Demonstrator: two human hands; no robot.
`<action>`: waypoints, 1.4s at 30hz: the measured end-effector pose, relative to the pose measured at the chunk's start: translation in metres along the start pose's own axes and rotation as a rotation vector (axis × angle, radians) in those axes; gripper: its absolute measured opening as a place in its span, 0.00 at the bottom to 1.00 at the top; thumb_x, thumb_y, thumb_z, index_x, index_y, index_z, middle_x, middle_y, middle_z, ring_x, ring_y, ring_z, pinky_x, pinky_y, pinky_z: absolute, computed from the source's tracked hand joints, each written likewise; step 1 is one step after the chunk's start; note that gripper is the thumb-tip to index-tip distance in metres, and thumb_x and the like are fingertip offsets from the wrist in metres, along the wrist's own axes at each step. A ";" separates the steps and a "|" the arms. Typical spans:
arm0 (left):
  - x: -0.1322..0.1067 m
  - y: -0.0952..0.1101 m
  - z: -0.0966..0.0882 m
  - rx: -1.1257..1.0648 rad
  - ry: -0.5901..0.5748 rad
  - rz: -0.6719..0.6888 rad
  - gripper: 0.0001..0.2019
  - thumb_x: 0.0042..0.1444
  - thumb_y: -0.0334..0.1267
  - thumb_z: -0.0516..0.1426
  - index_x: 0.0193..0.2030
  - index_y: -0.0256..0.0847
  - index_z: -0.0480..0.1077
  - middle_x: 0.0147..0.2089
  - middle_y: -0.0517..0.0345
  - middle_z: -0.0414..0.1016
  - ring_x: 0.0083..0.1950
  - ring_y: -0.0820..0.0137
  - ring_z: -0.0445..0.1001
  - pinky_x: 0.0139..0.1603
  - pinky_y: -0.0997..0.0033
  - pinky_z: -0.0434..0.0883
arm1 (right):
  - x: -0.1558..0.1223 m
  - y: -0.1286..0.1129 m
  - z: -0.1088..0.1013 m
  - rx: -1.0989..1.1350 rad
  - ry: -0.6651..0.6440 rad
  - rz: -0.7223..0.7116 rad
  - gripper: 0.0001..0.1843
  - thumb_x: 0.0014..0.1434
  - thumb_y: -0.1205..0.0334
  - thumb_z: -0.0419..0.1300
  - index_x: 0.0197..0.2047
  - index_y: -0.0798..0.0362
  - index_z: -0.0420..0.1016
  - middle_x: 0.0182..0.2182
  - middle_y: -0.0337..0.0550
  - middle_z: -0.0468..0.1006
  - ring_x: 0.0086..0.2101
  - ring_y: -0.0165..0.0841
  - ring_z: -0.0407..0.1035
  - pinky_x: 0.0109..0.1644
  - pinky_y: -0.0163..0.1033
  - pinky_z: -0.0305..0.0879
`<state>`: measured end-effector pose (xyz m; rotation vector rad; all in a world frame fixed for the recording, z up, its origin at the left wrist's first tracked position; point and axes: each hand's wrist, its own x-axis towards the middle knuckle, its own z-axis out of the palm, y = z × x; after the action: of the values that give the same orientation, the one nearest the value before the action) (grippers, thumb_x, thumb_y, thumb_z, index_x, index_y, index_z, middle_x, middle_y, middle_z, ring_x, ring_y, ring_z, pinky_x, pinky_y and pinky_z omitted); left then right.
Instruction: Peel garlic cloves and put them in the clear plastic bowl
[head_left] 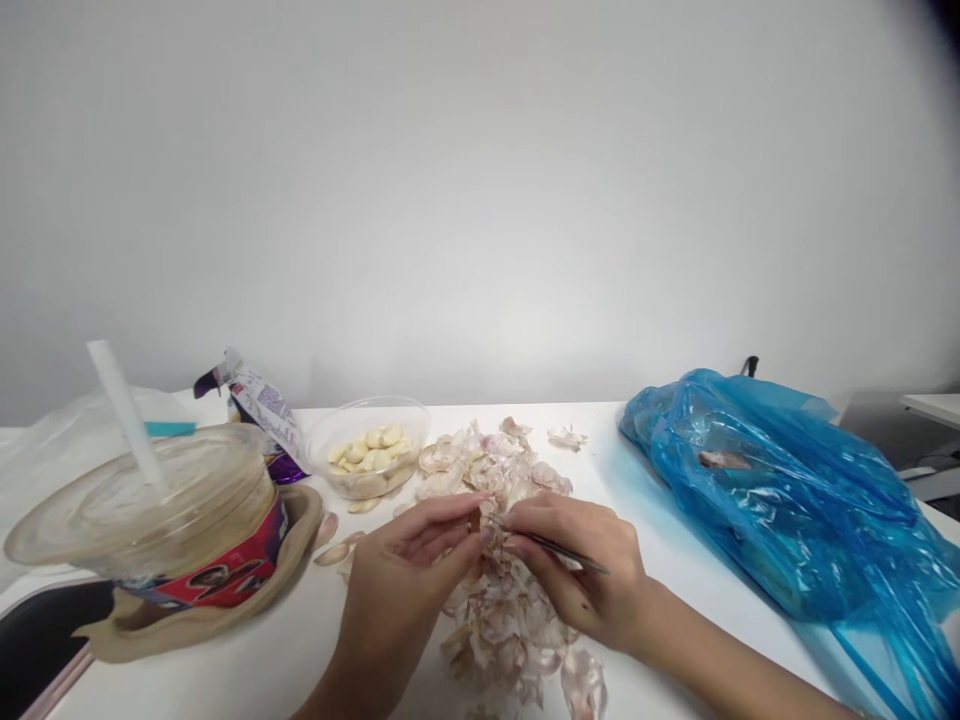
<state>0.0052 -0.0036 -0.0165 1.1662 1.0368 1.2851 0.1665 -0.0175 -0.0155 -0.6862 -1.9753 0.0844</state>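
My left hand (409,580) is closed in a pinch on a small garlic clove (475,518), mostly covered by the fingertips. A pair of slim metal tweezers (562,551) is gripped in my right hand (585,560), with the tips right at the clove. Under and around both hands lies a loose heap of papery garlic skins (510,625). Behind my left hand stands a clear plastic bowl (319,462) with several peeled cloves (371,455) in it. A few unpeeled cloves (334,553) are scattered on the white table to the left of that hand.
At left, a lidded drink cup (217,510) with a straw sits in a cardboard holder (296,570), near a dark object (52,640). A purple-and-white packet (266,405) stands behind it. A blue plastic bag (765,500) covers the table's right side. A wall (480,200) rises behind.
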 end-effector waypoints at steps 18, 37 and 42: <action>-0.007 -0.001 0.007 0.016 -0.005 0.018 0.08 0.35 0.29 0.65 0.27 0.40 0.77 0.31 0.58 0.81 0.33 0.67 0.78 0.38 0.77 0.75 | 0.003 0.000 -0.005 -0.017 0.081 0.055 0.07 0.57 0.72 0.51 0.36 0.57 0.69 0.24 0.43 0.73 0.24 0.30 0.67 0.26 0.34 0.64; -0.003 0.004 -0.001 0.032 -0.018 0.019 0.11 0.34 0.31 0.66 0.30 0.39 0.77 0.32 0.57 0.81 0.35 0.64 0.78 0.39 0.73 0.76 | 0.005 -0.003 -0.004 0.071 0.034 0.031 0.09 0.55 0.73 0.53 0.40 0.57 0.70 0.26 0.44 0.75 0.27 0.30 0.69 0.29 0.34 0.66; -0.004 0.008 -0.001 0.089 -0.024 0.053 0.10 0.35 0.31 0.66 0.29 0.39 0.77 0.32 0.56 0.81 0.35 0.64 0.78 0.40 0.73 0.76 | 0.005 -0.003 -0.005 0.063 0.038 0.016 0.09 0.56 0.72 0.53 0.40 0.56 0.69 0.27 0.44 0.75 0.27 0.30 0.69 0.29 0.34 0.66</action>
<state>0.0025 -0.0080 -0.0092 1.2810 1.0616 1.2738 0.1678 -0.0188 -0.0082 -0.6586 -1.9231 0.1415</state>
